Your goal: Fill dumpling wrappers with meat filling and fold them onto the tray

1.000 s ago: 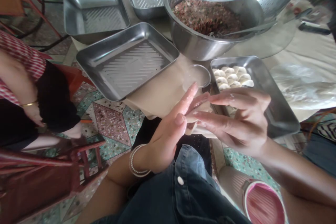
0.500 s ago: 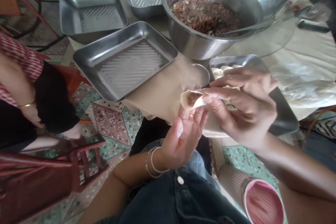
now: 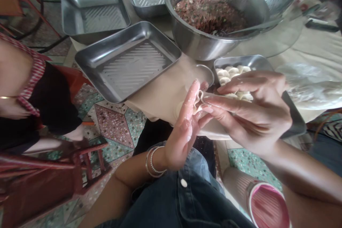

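Observation:
A partly folded dumpling [image 3: 198, 102], its pale wrapper edge wavy, is held between my two hands above the table's front edge. My left hand [image 3: 184, 128], dusted with flour, cradles it from the left with long, fairly straight fingers. From the right, my right hand [image 3: 251, 107] pinches the wrapper between thumb and index finger. The filling inside the wrapper is hidden now. Behind my right hand, several finished dumplings [image 3: 231, 73] sit in a metal tray [image 3: 292, 114], partly covered from view by that hand.
A large steel bowl [image 3: 197, 46] of minced filling [image 3: 211, 14] stands at the back, a plastic bag above it. Metal trays [image 3: 128, 67] lie to the left. A plastic bag [image 3: 315, 85] rests at right. A person [image 3: 26, 89] and red chair [image 3: 45, 181] are at left; a bin [image 3: 251, 192] stands below.
The dumpling's wrapper has gone from showing its filling to being folded with a wavy edge. My left hand has turned more edge-on. The person at left has shifted an arm.

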Tool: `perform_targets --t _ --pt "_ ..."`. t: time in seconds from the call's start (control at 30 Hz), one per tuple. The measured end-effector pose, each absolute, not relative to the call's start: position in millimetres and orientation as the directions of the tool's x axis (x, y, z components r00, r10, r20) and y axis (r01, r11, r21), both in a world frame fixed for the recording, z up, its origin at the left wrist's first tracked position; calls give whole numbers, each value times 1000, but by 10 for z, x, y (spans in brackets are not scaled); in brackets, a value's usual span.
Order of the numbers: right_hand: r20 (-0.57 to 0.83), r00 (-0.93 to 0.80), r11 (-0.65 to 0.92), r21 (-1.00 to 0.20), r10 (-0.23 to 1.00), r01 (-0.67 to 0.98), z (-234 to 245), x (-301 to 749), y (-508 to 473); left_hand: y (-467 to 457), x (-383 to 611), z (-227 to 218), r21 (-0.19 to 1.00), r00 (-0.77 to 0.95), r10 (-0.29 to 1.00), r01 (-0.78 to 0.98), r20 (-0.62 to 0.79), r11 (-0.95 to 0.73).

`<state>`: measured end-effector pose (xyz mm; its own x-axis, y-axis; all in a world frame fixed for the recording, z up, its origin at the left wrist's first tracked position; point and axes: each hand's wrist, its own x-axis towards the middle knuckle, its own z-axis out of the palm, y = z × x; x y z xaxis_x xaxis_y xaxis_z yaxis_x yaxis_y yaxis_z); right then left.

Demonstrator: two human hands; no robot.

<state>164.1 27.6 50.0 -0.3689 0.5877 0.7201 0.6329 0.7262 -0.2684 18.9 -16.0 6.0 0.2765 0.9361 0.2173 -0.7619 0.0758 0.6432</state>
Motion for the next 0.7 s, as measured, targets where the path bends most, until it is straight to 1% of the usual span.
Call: perform_targets --t 0.17,0.37,0.5,0.6,0.7 --pt "713 -369 712 -256 596 654 514 1603 268 -124 149 60 683 277 941 -727 194 73" --pt "731 -344 683 -223 589 696 479 1608 274 -103 116 81 690 273 953 -716 135 108" --pt "671 -409 682 -199 618 704 486 1627 284 -93 107 78 688 263 957 -717 120 111" --pt "649 -451 720 -221 612 658 506 1628 294 -83 115 71 654 248 960 -749 127 107" --pt "665 -418 724 -277 619 632 519 1618 299 -88 157 43 659 268 956 -742 124 123"
